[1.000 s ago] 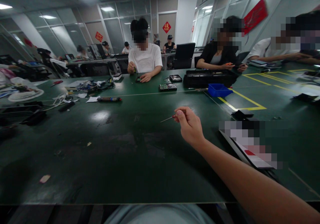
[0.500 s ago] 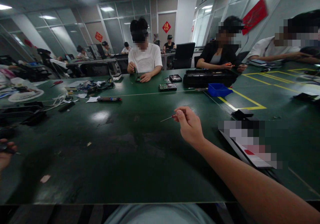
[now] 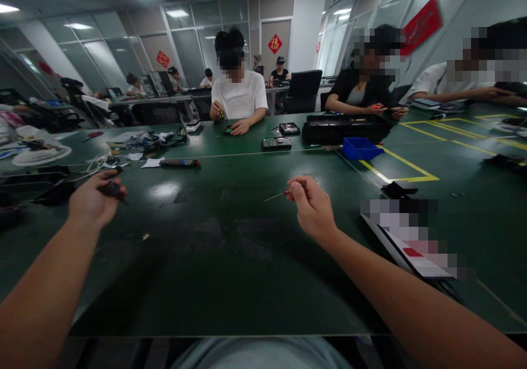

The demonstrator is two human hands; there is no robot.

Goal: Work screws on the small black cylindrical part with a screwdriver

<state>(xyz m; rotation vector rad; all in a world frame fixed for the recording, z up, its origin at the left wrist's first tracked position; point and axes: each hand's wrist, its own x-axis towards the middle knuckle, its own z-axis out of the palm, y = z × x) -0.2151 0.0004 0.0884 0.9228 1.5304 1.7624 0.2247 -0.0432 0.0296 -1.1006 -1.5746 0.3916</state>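
- Thin tool (image 3: 276, 196) and small dark piece (image 3: 111, 189) both sit in your hands above the green table (image 3: 230, 270), which fills the view from edge to edge.
- Across it, the long black tray (image 3: 343, 128) lies in front of a seated person, with the blue bin (image 3: 360, 148) just beside its near side.
- Your right hand (image 3: 313, 211) is closed in a pinch on the tool's reddish grip, and the metal shaft points left, clear of the tabletop.
- Your left hand (image 3: 91, 200) is curled around the dark piece, well apart from the right.
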